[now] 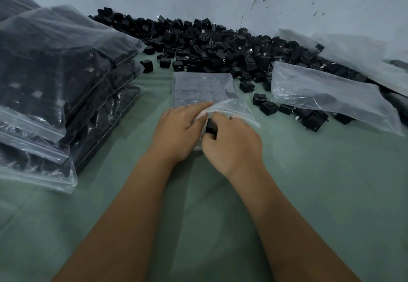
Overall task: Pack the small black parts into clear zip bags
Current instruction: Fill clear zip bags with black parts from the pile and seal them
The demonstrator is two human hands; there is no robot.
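We work at the near middle of the green table (309, 193), with bare surface on our side. Our left hand (183, 125) pinches up the mouth of the clear zip bag (203, 87), while our right hand (231, 145) grips 1 small black part (210, 125) at that opening. A stack of filled bags (55, 78) walls the left; loose black parts (209, 43) heap along the wall behind. Empty bags (331, 96) lie right, hiding some parts.
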